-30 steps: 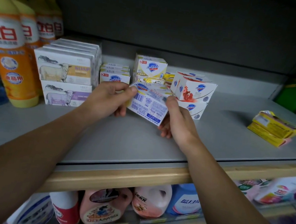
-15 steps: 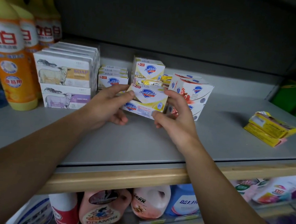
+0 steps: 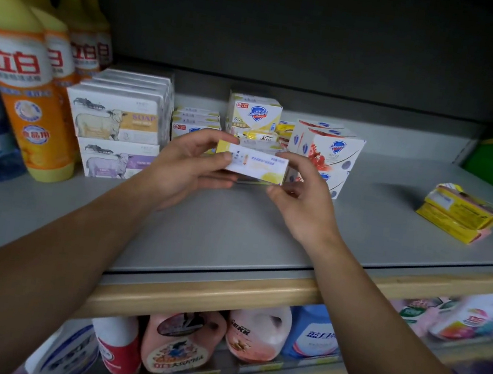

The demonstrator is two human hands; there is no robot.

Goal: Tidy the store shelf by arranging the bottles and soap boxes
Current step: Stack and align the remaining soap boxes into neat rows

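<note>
Both hands, left hand (image 3: 185, 166) and right hand (image 3: 300, 194), pinch the yellow soap box (image 3: 253, 164) by its ends with curled fingers, so a careless shove could topple the leaning red-and-white boxes (image 3: 328, 153) just behind.

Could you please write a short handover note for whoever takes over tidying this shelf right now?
Left hand and right hand together hold a white-and-yellow cardboard soap box above the grey shelf, in front of the Safeguard stacks.
Done: yellow-capped orange bottles stand in a row at left; white sheep-print soap boxes stacked beside them.
Left: set the held box onto a matching stack; straighten the tilted white-and-red soap boxes; deal with the loose yellow wrapped soap packs at right.
</note>
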